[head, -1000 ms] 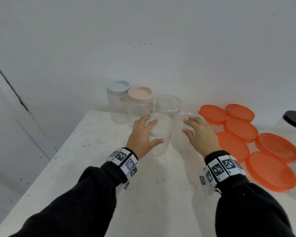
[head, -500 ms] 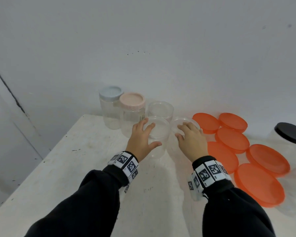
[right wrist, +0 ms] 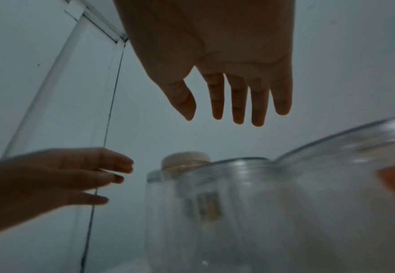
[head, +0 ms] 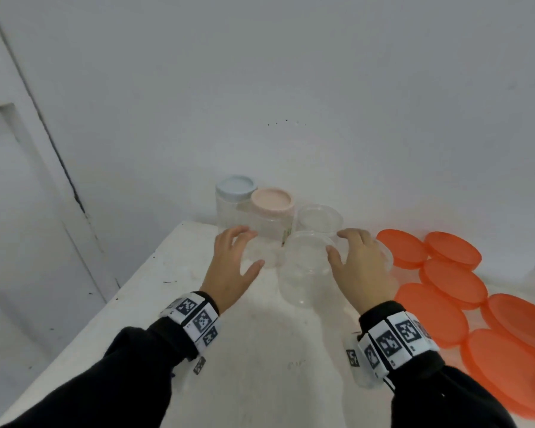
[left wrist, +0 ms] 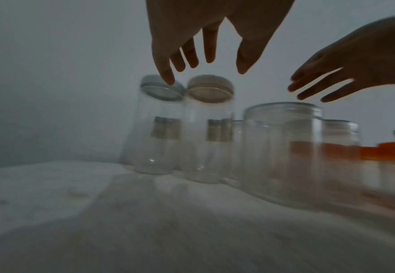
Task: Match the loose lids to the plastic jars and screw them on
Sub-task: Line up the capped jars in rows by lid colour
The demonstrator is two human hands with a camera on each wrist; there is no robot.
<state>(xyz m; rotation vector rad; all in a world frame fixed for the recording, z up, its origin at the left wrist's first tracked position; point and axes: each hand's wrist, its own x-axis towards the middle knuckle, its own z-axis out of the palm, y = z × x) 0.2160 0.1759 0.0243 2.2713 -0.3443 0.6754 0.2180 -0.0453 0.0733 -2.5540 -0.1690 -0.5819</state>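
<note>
Pink-lidded jar label (blurred) seemingly unreadable; hands empty.

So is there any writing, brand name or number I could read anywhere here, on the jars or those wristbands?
No readable text anywhere.
Label strip on the pink-lidded jar: too small and blurred to read.
Label on the blue-lidded jar: blurred, unreadable.
Band on the left wrist: black-and-white square code patterns, no letters.
Band on the right wrist: the same patterns, no letters.
Orange lids: plain.

The head view looks down and forward over the table. Both wrist views sit low, close, looking past fingers at the same clear jars.
</note>
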